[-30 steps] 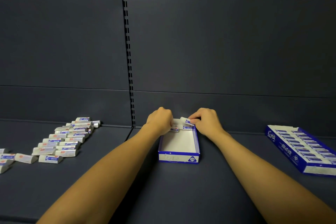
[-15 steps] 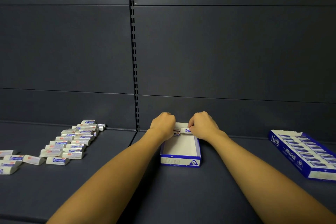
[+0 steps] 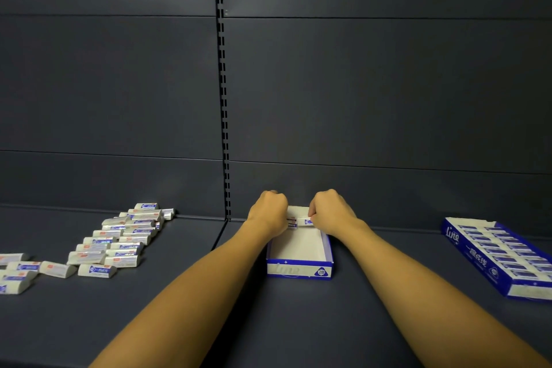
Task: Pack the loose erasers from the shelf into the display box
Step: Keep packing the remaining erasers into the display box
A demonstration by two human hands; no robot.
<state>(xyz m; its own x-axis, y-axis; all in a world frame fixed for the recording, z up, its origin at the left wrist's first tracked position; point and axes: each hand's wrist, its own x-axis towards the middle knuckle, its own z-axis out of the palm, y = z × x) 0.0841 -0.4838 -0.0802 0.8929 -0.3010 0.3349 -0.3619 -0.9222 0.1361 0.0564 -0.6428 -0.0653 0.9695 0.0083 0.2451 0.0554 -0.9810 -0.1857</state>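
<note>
Right hand (image 3: pixel 331 212) lowered eraser (image 3: pixel 306 221) into display box (image 3: pixel 298 269) | left hand (image 3: pixel 268 213) unmoved

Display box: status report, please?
Both hands at display box far end: left hand and right hand each seating an eraser. Loose erasers wait left. Nothing obstructing.

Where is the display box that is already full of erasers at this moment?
In the head view, the full display box lies on the shelf at the far right, apart from the nearly empty display box in the middle where both hands work.
</note>
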